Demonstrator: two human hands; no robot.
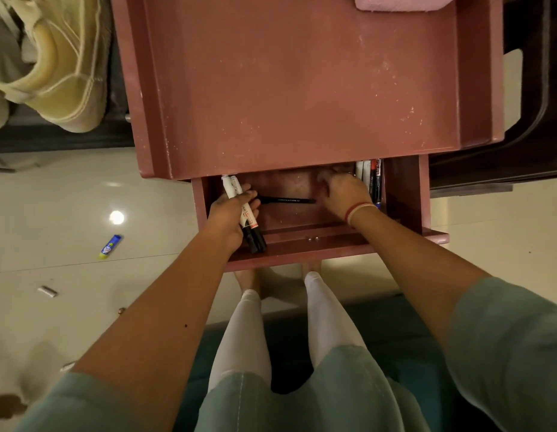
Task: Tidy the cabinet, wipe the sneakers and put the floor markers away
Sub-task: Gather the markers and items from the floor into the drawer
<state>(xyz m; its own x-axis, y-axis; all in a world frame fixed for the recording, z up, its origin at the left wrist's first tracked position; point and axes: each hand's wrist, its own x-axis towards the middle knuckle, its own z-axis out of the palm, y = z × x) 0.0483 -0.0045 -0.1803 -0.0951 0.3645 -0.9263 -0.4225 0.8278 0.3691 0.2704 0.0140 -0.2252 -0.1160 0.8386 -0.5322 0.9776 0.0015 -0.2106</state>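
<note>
A cream lace-up sneaker (59,67) sits on a dark shelf (68,138) at the far left, beside the cabinet. On the pale tiled floor (52,207) lie a blue-and-yellow glue stick (110,247) and, nearer the person, a small grey cylinder (47,291). The reddish-brown wooden cabinet (302,88) has its shallow drawer (333,241) pulled out. At the drawer's left edge the left hand (230,216) is clenched round two white markers with black caps (246,213), the caps pointing toward the drawer's front edge. A thin black pen (286,200) lies crosswise on the drawer bottom between the hands. The right hand (342,198), with red and white bands at the wrist, reaches toward the back right corner. Its fingertips are blurred under the cabinet top, so I cannot tell its grip. Just beside it, more markers (373,182) lie in a row along the drawer's right edge. A pink cloth (402,3) lies at the cabinet top's far right edge.
</note>
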